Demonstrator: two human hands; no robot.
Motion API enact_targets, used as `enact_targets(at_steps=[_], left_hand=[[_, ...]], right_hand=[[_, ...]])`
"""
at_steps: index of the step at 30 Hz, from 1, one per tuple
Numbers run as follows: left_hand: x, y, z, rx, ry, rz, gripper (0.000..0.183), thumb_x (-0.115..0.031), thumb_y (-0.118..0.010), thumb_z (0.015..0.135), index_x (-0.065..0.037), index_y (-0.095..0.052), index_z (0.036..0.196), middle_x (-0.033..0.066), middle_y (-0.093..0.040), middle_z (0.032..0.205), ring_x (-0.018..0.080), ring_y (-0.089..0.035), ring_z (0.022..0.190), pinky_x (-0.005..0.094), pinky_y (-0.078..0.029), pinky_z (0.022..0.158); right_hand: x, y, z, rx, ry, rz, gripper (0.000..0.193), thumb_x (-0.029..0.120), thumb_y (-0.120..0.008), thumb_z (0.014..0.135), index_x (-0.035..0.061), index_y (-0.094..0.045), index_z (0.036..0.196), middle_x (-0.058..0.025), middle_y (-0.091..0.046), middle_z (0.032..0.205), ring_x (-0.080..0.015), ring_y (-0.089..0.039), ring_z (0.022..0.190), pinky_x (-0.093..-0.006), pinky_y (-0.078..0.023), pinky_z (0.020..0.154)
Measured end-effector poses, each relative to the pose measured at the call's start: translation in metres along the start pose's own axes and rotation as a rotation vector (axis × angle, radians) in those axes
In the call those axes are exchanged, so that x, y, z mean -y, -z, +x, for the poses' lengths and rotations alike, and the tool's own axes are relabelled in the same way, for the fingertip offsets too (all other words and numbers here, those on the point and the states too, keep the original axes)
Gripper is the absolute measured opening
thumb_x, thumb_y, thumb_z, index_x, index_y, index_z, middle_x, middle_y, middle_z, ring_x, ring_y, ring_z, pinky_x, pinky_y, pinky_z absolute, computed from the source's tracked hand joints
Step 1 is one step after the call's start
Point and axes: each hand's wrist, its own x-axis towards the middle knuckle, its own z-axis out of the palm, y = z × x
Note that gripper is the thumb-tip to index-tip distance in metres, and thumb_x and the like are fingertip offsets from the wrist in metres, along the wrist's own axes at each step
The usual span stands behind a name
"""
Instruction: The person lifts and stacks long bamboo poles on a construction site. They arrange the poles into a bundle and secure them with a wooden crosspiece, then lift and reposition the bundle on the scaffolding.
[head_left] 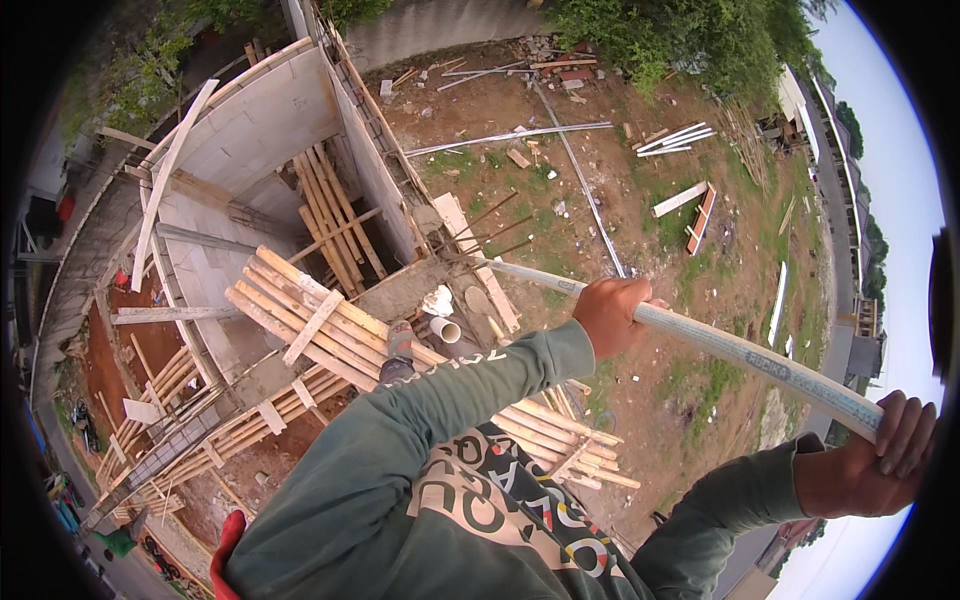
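Note:
A long pale grey-green pipe (755, 362) slants across the view, held in both hands. My left hand (613, 315) is closed around its middle part. At the lower right my right hand (868, 462) wraps its fingers around the near end. The far end of the pipe narrows away toward the mortar-covered wall top, beside several rusty rebars (498, 228); whether it touches there I cannot tell. Below my left forearm's far side, a short white pipe stub (445, 330) sticks up next to a crumpled white bag (437, 301).
One foot (400, 342) rests on a bamboo-pole platform (330, 315) high above the ground. Grey block walls (250, 115) enclose a deep shaft with bamboo poles. White pipes (676, 140) and planks (680, 199) lie on the dirt far below. A red object (228, 555) shows beside my left sleeve.

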Motion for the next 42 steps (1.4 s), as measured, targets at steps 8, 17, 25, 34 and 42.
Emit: enact_targets(at_steps=[8,17,25,34,42], left_hand=[[0.052,0.015,-0.035,0.158,0.115,0.01,0.027,-0.016,-0.068,0.083,-0.004,-0.049,0.068,0.0152,-0.052,0.061,0.0344,-0.053,0.055,0.0426,-0.039,0.052],[0.057,0.024,-0.037,0.2,0.172,-0.023,0.027,-0.015,-0.067,0.083,-0.004,-0.048,0.068,0.0145,-0.051,0.062,0.0367,-0.053,0.059,0.0446,-0.04,0.054],[-0.016,-0.023,-0.038,0.144,0.004,-0.084,0.026,-0.016,-0.066,0.083,-0.005,-0.047,0.069,0.0148,-0.052,0.062,0.0374,-0.054,0.061,0.0444,-0.041,0.057],[0.056,0.011,-0.052,0.285,0.22,0.01,0.027,-0.017,-0.066,0.084,-0.004,-0.048,0.069,0.0149,-0.052,0.064,0.037,-0.054,0.06,0.045,-0.041,0.056],[0.028,-0.006,-0.042,0.138,0.047,0.019,0.028,-0.018,-0.066,0.085,-0.004,-0.048,0.069,0.0154,-0.051,0.064,0.0358,-0.054,0.061,0.0448,-0.04,0.056]], right_hand=[[-0.066,0.005,-0.067,-0.139,-0.089,-0.137,0.033,0.036,-0.048,0.099,0.0142,-0.034,0.078,0.0032,-0.032,0.05,-0.0063,-0.033,0.04,-0.0227,-0.032,0.04],[-0.091,-0.017,-0.1,-0.206,-0.137,-0.355,0.034,0.037,-0.043,0.1,0.0145,-0.031,0.077,0.0042,-0.03,0.051,-0.0073,-0.029,0.038,-0.0238,-0.031,0.038],[0.017,0.015,-0.032,-0.043,-0.096,-0.148,0.019,0.01,-0.045,0.094,0.0109,-0.037,0.076,0.0037,-0.033,0.051,-0.0063,-0.033,0.041,-0.019,-0.031,0.039],[-0.07,0.016,-0.11,-0.283,-0.104,-0.249,0.032,0.034,-0.045,0.1,0.0147,-0.032,0.078,0.004,-0.031,0.051,-0.006,-0.031,0.038,-0.022,-0.031,0.037],[-0.032,0.003,-0.083,-0.164,0.02,-0.047,0.028,0.024,-0.046,0.097,0.013,-0.034,0.074,0.0029,-0.034,0.047,-0.0079,-0.032,0.037,-0.0296,-0.036,0.039]])
